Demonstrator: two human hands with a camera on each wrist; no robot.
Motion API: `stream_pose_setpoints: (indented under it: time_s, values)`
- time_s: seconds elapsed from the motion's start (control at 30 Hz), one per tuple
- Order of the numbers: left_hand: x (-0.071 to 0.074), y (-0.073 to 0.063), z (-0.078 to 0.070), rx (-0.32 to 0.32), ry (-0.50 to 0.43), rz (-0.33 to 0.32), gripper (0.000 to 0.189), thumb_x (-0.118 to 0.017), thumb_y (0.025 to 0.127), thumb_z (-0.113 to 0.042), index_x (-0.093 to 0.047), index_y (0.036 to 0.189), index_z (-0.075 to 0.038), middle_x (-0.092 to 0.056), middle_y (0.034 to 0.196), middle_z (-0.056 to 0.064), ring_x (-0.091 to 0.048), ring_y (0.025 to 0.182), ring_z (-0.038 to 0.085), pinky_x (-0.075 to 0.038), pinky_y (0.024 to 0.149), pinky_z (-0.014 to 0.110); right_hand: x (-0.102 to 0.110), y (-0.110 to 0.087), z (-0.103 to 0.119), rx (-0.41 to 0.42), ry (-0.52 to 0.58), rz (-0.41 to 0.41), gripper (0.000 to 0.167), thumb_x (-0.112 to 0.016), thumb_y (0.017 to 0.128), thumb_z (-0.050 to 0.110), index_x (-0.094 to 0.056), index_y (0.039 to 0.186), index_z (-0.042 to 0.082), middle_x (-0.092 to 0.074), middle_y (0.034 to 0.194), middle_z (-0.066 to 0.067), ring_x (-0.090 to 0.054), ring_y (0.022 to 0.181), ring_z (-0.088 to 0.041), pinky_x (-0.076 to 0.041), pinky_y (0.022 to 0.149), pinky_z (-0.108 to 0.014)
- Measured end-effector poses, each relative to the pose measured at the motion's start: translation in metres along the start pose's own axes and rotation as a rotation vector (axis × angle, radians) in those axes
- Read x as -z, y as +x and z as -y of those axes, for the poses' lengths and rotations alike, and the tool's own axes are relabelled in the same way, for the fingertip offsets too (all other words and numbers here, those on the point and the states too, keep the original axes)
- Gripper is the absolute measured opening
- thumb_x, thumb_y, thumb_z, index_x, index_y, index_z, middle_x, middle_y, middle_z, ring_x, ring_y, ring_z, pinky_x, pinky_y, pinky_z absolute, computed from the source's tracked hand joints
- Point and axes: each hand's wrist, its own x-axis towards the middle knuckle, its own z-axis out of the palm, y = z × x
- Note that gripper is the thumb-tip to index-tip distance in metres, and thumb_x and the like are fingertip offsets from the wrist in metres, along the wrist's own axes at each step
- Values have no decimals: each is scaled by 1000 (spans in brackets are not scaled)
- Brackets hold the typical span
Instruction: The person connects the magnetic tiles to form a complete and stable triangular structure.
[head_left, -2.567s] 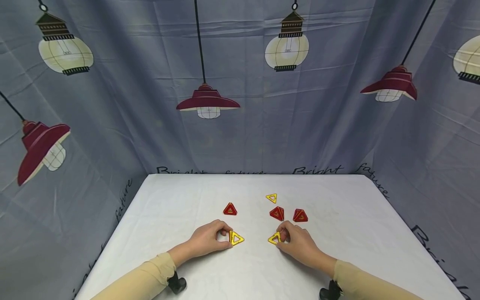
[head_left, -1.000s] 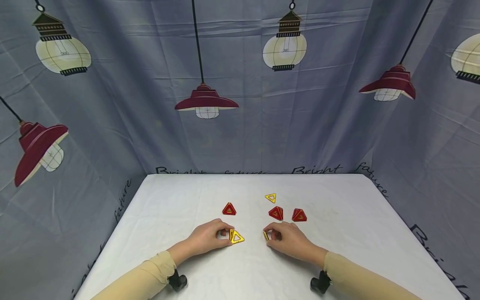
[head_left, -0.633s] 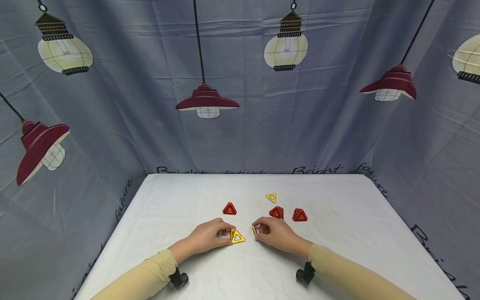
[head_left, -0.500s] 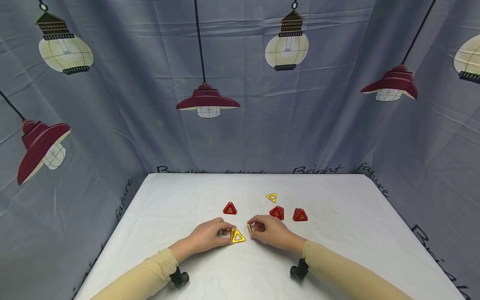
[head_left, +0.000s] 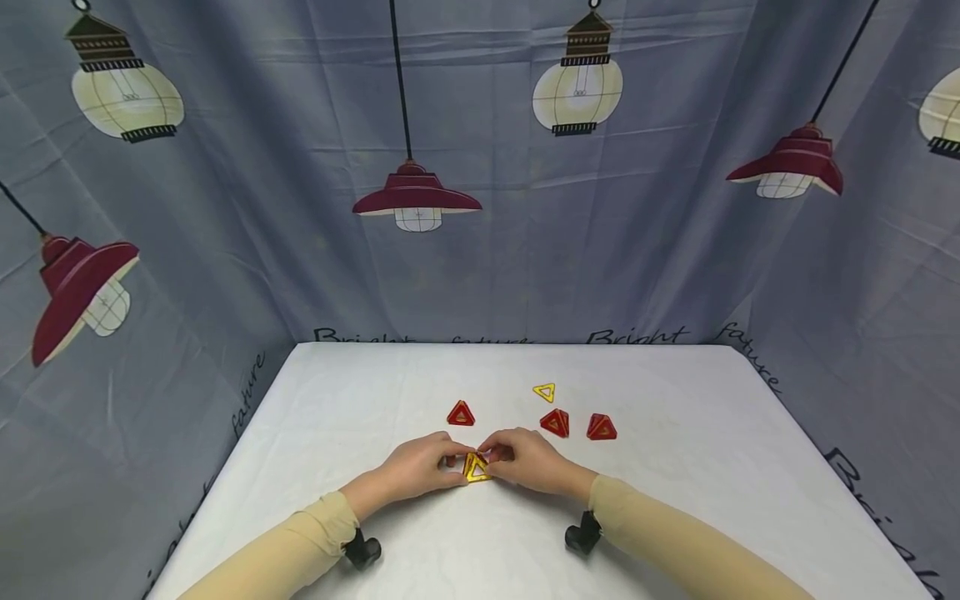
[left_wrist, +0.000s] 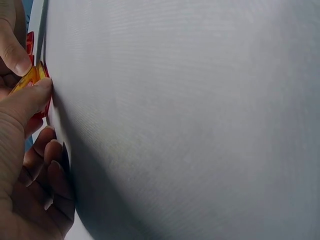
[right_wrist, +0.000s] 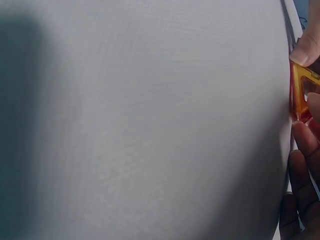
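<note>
At the near middle of the table (head_left: 480,558), both hands meet at a small structure of yellow triangular magnetic tiles (head_left: 476,468). My left hand (head_left: 412,468) pinches its left side between thumb and fingers. From the right, my right hand (head_left: 528,461) pinches another yellow triangular tile against it; fingers mostly hide that piece in the head view. The right wrist view has a yellow tile (right_wrist: 298,92) with a clear opening, leaning above a red edge (right_wrist: 294,112). Red also shows under the yellow in the left wrist view, beside the left thumb (left_wrist: 40,92).
Behind the hands stand red tile pyramids: one at left (head_left: 461,414), one right of centre (head_left: 555,422) and one further right (head_left: 602,427). A single yellow triangular tile (head_left: 545,392) lies flat farther back. A grey curtain (head_left: 480,283) with printed lamps surrounds the table.
My right hand has moved left, carrying its yellow tile up to the structure in my left hand. My left hand has stayed nearly in place. The red pyramids have not moved.
</note>
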Motion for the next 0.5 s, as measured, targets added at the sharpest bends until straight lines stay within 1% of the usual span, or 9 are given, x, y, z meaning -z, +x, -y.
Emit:
stream_pose_setpoints:
  time_s: [0.2, 0.43, 0.5]
  values:
    - [1, 0, -1, -5, -18, -5, 42, -80, 89, -34, -73, 128, -23, -57, 88, -10, -46, 70, 0, -40, 60, 23, -1, 0, -3, 8, -1, -10, 21, -78, 91, 28, -75, 111, 25, -63, 90, 20, -57, 86, -4, -49, 79, -29]
    - [-2, 1, 0, 25, -76, -14, 44, -81, 88, -36, -74, 129, -21, -58, 89, -9, -48, 72, 1, -41, 62, 23, -2, 0, -2, -9, -1, 5, 24, -74, 95, 30, -77, 117, 21, -65, 95, 20, -58, 89, -4, -49, 81, -29]
    - [-3, 1, 1, 28, -81, -16, 43, -82, 88, -37, -74, 128, -21, -59, 90, -10, -49, 73, 1, -41, 63, 23, -2, 0, -1, 10, -25, 8, 25, -74, 95, 29, -78, 117, 19, -65, 96, 20, -56, 90, -4, -48, 81, -28]
